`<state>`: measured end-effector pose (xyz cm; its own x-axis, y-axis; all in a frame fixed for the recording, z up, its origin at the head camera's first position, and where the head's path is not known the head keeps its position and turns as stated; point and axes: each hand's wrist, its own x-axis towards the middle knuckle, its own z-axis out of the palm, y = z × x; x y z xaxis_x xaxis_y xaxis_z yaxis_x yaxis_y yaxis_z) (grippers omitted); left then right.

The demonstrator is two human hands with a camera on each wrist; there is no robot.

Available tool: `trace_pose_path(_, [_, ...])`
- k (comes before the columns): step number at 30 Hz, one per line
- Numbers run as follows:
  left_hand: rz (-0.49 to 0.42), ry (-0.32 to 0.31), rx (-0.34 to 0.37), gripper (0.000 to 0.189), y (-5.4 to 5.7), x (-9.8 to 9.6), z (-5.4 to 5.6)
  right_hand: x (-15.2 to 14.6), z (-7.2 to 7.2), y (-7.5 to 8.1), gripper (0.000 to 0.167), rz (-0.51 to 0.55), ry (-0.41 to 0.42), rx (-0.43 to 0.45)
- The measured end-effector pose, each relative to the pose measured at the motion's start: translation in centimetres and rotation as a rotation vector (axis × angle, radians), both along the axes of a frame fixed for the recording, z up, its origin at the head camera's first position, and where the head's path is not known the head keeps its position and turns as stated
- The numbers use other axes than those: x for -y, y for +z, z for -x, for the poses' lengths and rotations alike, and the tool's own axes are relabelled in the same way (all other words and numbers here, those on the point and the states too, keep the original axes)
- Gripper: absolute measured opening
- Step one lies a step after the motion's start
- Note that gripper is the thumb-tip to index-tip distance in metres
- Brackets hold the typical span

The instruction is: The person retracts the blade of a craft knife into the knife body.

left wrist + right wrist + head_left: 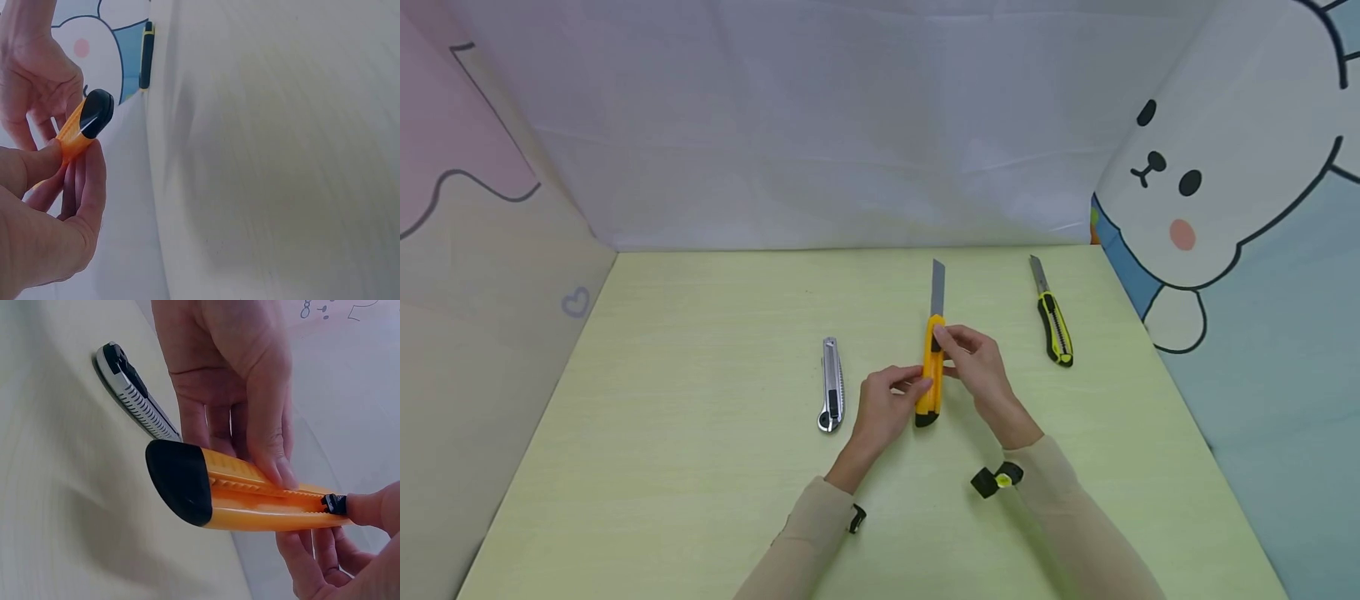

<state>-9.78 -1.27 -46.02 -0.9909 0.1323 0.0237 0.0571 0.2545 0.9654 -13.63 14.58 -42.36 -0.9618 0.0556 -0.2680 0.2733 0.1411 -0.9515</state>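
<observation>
An orange utility knife (932,367) with a black end cap is held up between both hands, its wide blade (937,287) extended and pointing to the far side. My left hand (883,408) pinches the lower body between thumb and fingers. Higher up, my right hand (981,371) grips the knife, its thumb pressed on the black slider (335,504) and fingers underneath. The right wrist view shows the toothed slot along the handle. In the left wrist view the black end cap (97,113) faces the camera.
Left of the hands lies a silver utility knife (831,387). A yellow-and-black utility knife (1055,325) with its blade out lies at the back right. The pale table (700,500) meets a white cloth backdrop (820,125) at its far edge.
</observation>
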Motion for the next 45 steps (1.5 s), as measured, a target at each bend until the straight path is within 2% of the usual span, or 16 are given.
trace_pose_path(10, [-0.018,0.002,0.016,0.028,0.01,-0.15,-0.11,-0.11,0.01,-0.13,0.05,0.005,-0.013,0.023])
trace_pose_path(24, [-0.02,0.02,0.021,0.026,-0.02,-0.2,-0.28,0.0,-0.02,-0.05,0.039,0.067,-0.002,-0.008])
trace_pose_path(33, [-0.06,0.023,0.055,0.027,-0.39,-0.15,-0.18,0.15,-0.02,-0.05,0.035,0.054,0.006,-0.009])
trace_pose_path(40, [-0.083,0.035,0.061,0.024,-0.59,0.03,-0.08,0.56,-0.12,-0.21,0.035,0.041,0.0,0.026])
trace_pose_path(45, [-0.099,0.035,0.068,0.024,-0.69,0.15,-0.03,0.67,-0.18,-0.33,0.036,0.037,-0.003,0.008])
